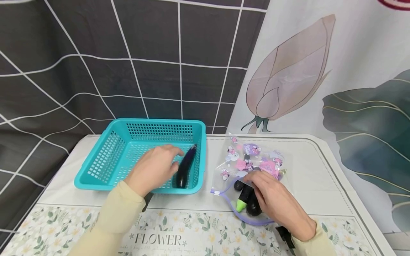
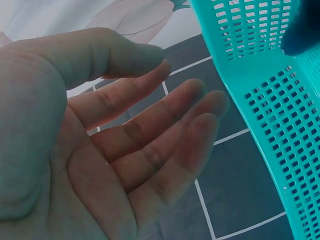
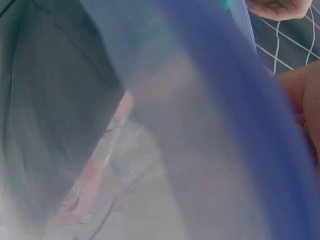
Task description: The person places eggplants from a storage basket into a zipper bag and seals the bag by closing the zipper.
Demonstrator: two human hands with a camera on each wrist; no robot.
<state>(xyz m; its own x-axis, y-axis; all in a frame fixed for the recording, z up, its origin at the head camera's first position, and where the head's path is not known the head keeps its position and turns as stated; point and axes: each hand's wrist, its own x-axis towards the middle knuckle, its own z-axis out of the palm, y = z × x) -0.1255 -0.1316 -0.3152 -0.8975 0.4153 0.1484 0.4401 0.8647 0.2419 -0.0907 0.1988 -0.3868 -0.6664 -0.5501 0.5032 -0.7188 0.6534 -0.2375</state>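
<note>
My left hand [image 1: 155, 169] is over the turquoise plastic basket [image 1: 112, 186], fingers loosely bent and apart, holding nothing. Close to its fingertips a long dark purple eggplant [image 1: 185, 169] lies along the basket's right side. In the left wrist view, the palm and fingers of the left hand [image 2: 120, 135] show nothing between them. To the right, my right hand [image 1: 275, 197] pinches the upper lip of a clear zip bag [image 1: 225, 167] printed with pink cartoons. Inside its purple-edged mouth sit several glossy dark things, one with a bright green end [image 1: 241, 205]. The fingertips are partly hidden.
Basket and bag stand on a white table cover [image 1: 304, 160] with a floral band [image 1: 179, 227] along the front. Behind them hang a dark grid-patterned cloth [image 1: 153, 42] and a white cloth with a printed flower bud [image 1: 288, 71]. The basket's walls are raised and perforated.
</note>
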